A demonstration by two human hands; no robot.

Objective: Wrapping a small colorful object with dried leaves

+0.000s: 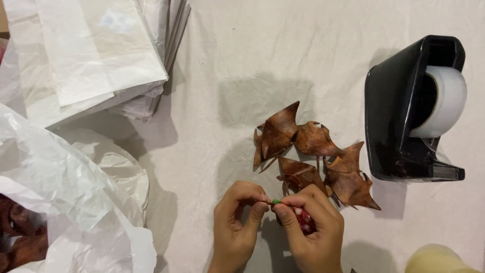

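Note:
My left hand [236, 222] and my right hand [310, 227] meet low in the middle of the view. Between their fingertips is a small green piece [276, 201], pinched by both. My right hand also curls around a small red patterned thing [304, 220], mostly hidden by the fingers. Just beyond my hands lies a cluster of several brown dried leaf-like shapes [310, 156] with pointed tips, resting on the white cloth [242, 60].
A black tape dispenser [404, 111] with a clear roll stands at the right. A stack of white plastic bags [86, 55] lies at the top left, crumpled white tissue [65, 192] over brown pieces at the lower left. A pale yellow rounded thing [437, 259] shows at the bottom right.

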